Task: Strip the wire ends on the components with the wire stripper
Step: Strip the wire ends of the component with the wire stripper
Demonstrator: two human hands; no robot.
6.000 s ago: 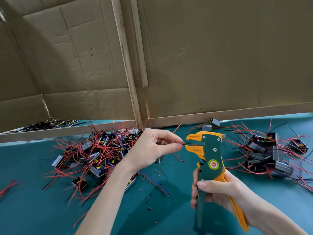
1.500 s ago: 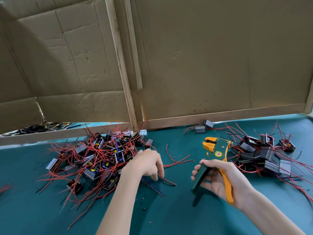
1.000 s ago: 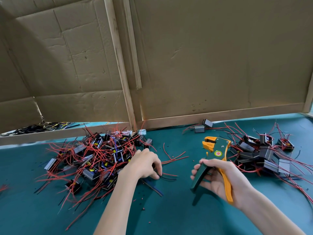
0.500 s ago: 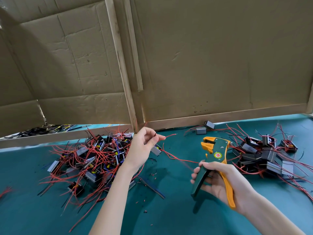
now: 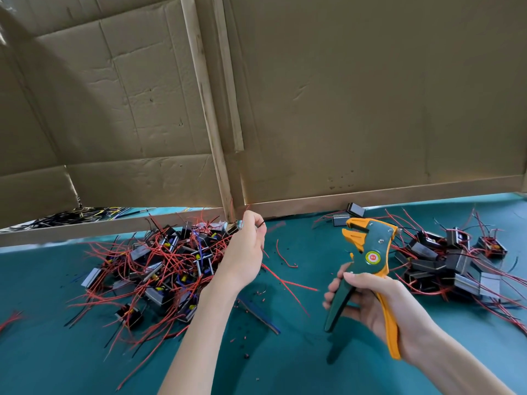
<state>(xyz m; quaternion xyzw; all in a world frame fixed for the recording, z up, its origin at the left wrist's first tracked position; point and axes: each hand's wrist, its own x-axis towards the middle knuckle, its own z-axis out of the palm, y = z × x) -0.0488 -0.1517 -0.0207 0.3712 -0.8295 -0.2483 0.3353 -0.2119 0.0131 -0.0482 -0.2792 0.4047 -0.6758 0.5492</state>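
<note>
From the head view: pinches a thin dark wire end in the left grip, fingers curled, up above the bench, just right of the big pile of components; red wires trailing down from under it. Clasps the wire stripper in the right grip, fingers wrapped round the spread handles, head upright, jaws facing left, well apart from the wire end. Further right, a second pile; cardboard wall behind.

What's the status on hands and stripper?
Left hand pinching a wire, raised. Right hand gripping wire stripper. Wire not yet in it. Nothing between them.
</note>
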